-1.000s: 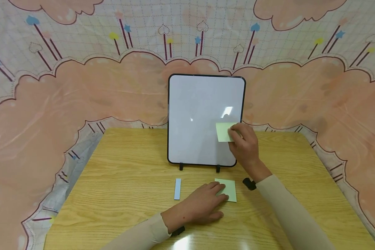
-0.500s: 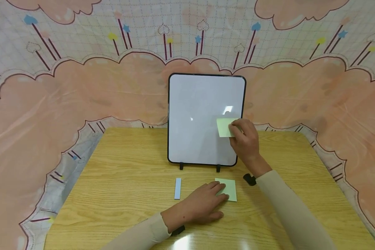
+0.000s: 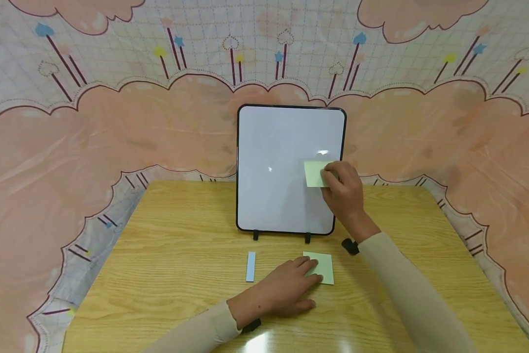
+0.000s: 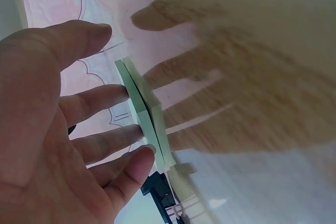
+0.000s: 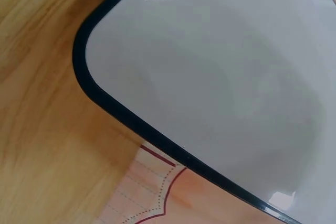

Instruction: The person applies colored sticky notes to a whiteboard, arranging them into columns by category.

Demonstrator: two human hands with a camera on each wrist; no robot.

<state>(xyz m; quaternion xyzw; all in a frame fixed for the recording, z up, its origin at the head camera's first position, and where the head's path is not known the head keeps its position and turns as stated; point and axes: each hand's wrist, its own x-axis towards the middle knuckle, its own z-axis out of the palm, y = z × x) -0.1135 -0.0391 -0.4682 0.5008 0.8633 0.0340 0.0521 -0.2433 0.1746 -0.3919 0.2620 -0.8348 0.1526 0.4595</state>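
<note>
The right hand (image 3: pixel 344 193) pinches a pale green sheet (image 3: pixel 314 174) between thumb and fingers, just right of the frame's centre, in front of the upright whiteboard (image 3: pixel 273 152); whether sheet and board touch, I cannot tell. In the lower middle, the left hand (image 3: pixel 286 289) rests loosely extended fingers on a green pad (image 3: pixel 326 269) (a thick block, seen from the left wrist). Left of that, a pale blue strip (image 3: pixel 250 267) lies on the wooden table (image 3: pixel 171 260).

Your head view looks forward and down over the desk (image 3: pixel 180 230); your 2 wrist views look closely, left at the green pad (image 4: pixel 138 106), right at the whiteboard (image 5: pixel 210 87), both of which the head view shares.
</note>
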